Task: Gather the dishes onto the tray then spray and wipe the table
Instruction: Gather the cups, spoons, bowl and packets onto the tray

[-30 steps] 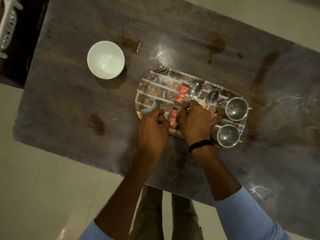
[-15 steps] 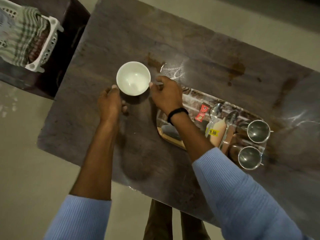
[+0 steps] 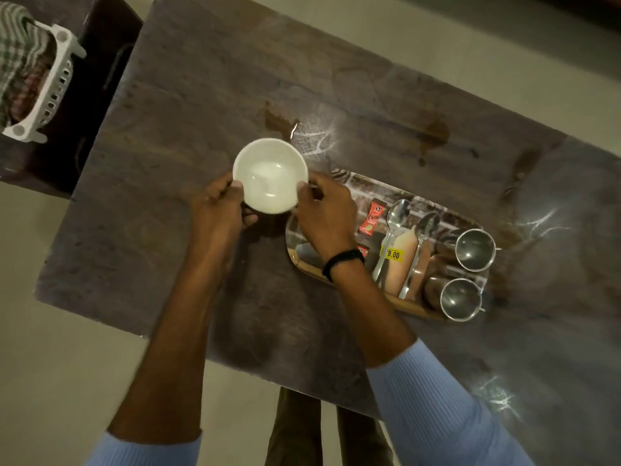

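A white bowl (image 3: 268, 174) is held between both hands just left of the tray. My left hand (image 3: 220, 205) grips its left rim with the thumb on the edge, and my right hand (image 3: 327, 211) grips the right rim. The patterned tray (image 3: 366, 188) lies on the dark table (image 3: 188, 136) and carries two steel cups (image 3: 474, 249), two spoons (image 3: 396, 213), red sachets (image 3: 371, 216) and a tan piece with a yellow price sticker (image 3: 401, 260). Whether the bowl touches the table I cannot tell.
Brown spills mark the table near the bowl (image 3: 277, 122) and further right (image 3: 435, 134). A white basket with checked cloth (image 3: 32, 79) sits on a dark stand at the upper left. The table's near edge runs just in front of my legs.
Both hands left the tray and reached left to the bowl. They now grip its rim, and the bowl sits closer to the tray than before.
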`<control>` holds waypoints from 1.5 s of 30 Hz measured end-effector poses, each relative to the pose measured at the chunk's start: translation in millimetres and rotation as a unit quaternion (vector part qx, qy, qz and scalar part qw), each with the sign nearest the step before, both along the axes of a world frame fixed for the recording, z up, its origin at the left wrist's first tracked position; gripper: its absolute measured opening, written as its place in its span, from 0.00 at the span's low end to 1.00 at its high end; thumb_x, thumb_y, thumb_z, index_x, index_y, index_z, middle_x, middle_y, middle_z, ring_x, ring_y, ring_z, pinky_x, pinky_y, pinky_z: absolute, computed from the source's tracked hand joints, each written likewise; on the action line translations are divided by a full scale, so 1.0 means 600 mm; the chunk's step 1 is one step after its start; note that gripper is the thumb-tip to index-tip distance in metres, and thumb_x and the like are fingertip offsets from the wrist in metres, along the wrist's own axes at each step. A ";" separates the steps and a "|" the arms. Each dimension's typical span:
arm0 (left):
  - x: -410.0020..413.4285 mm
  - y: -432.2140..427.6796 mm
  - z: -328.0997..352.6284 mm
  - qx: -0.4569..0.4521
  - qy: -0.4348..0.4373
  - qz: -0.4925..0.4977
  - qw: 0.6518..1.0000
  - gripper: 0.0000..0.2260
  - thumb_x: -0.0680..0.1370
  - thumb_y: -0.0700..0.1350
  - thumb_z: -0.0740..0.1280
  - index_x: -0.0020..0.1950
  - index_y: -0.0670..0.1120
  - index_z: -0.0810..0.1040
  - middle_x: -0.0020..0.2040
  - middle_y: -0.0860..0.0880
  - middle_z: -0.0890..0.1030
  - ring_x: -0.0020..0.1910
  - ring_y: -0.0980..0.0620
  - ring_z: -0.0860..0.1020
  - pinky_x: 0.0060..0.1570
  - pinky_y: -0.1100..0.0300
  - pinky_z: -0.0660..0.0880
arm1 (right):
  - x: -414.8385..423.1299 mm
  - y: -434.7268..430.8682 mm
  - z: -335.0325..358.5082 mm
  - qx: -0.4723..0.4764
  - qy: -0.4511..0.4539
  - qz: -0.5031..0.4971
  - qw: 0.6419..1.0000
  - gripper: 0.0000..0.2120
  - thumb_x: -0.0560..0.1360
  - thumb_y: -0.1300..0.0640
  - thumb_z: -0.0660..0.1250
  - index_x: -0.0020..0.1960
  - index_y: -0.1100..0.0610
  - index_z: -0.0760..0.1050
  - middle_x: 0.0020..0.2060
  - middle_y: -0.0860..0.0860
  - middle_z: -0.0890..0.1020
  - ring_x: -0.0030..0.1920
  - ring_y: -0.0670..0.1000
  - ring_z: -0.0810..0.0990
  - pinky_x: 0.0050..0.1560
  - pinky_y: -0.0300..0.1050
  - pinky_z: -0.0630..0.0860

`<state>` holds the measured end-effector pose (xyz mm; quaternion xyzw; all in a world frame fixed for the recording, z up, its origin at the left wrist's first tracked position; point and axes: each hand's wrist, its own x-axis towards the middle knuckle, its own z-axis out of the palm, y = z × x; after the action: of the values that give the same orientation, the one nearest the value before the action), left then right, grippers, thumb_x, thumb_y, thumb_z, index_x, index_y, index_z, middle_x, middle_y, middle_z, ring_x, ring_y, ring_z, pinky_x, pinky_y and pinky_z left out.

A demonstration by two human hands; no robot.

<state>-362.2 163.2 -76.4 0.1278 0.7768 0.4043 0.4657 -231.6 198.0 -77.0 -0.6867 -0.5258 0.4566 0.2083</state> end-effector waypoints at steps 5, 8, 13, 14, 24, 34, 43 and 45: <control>0.076 -0.040 -0.007 0.019 -0.014 -0.049 0.999 0.11 0.83 0.43 0.62 0.61 0.52 0.80 0.54 0.48 0.83 0.50 0.50 0.83 0.43 0.58 0.81 | 0.086 -0.062 0.006 -0.029 -0.013 -0.061 0.998 0.12 0.79 0.54 0.63 0.59 0.50 0.81 0.53 0.49 0.85 0.52 0.51 0.83 0.55 0.52 0.79; 0.106 -0.055 -0.018 0.016 -0.018 -0.076 0.997 0.11 0.83 0.42 0.62 0.60 0.50 0.82 0.53 0.47 0.83 0.49 0.50 0.82 0.41 0.57 0.81 | 0.118 -0.078 0.005 -0.047 -0.031 -0.087 0.995 0.11 0.80 0.55 0.64 0.58 0.50 0.82 0.51 0.49 0.85 0.51 0.48 0.81 0.57 0.50 0.78; 0.130 -0.054 -0.026 0.008 -0.006 -0.077 0.997 0.12 0.83 0.43 0.63 0.65 0.48 0.79 0.57 0.46 0.83 0.51 0.48 0.83 0.41 0.58 0.80 | 0.136 -0.082 -0.008 -0.073 -0.010 -0.108 0.991 0.10 0.80 0.55 0.64 0.58 0.50 0.82 0.43 0.41 0.81 0.49 0.45 0.81 0.57 0.52 0.79; 0.131 -0.054 -0.025 0.009 -0.001 -0.077 0.997 0.12 0.83 0.43 0.62 0.65 0.49 0.79 0.56 0.47 0.83 0.51 0.49 0.82 0.41 0.60 0.80 | 0.135 -0.081 -0.010 -0.074 -0.002 -0.108 0.991 0.10 0.80 0.55 0.64 0.57 0.50 0.82 0.42 0.41 0.82 0.48 0.47 0.82 0.56 0.53 0.79; 0.131 -0.054 -0.024 0.003 0.040 -0.073 0.997 0.11 0.82 0.43 0.64 0.63 0.50 0.80 0.50 0.52 0.84 0.47 0.51 0.83 0.41 0.59 0.81 | 0.135 -0.084 -0.019 -0.081 0.009 -0.087 0.993 0.12 0.80 0.53 0.63 0.62 0.50 0.79 0.52 0.48 0.85 0.53 0.50 0.82 0.57 0.54 0.79; 0.090 -0.013 -0.014 -0.066 -0.060 -0.033 0.995 0.22 0.77 0.66 0.62 0.62 0.52 0.79 0.57 0.51 0.82 0.58 0.52 0.79 0.49 0.58 0.73 | 0.264 -0.232 0.067 -0.130 0.028 -0.269 0.954 0.08 0.81 0.54 0.64 0.49 0.50 0.82 0.37 0.46 0.85 0.36 0.46 0.84 0.37 0.38 0.80; 0.083 0.011 -0.004 -0.130 -0.110 -0.109 0.979 0.21 0.78 0.65 0.60 0.59 0.52 0.80 0.56 0.51 0.83 0.58 0.48 0.79 0.60 0.49 0.75 | 0.499 -0.179 0.040 -0.037 -0.092 -0.372 0.923 0.14 0.70 0.28 0.64 0.42 0.35 0.81 0.40 0.50 0.85 0.46 0.55 0.84 0.54 0.62 0.80; 0.089 0.012 -0.004 -0.129 -0.110 -0.111 0.979 0.18 0.79 0.64 0.61 0.57 0.53 0.80 0.55 0.52 0.83 0.57 0.48 0.79 0.54 0.52 0.76 | 0.554 -0.172 -0.042 -0.078 -0.071 -0.334 0.937 0.20 0.64 0.20 0.62 0.44 0.31 0.79 0.48 0.51 0.86 0.52 0.55 0.84 0.58 0.63 0.79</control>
<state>-309.1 170.3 -79.1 0.1072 0.7473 0.2582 0.6028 101.0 94.7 -101.9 -0.8677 -0.2423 0.3498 0.2568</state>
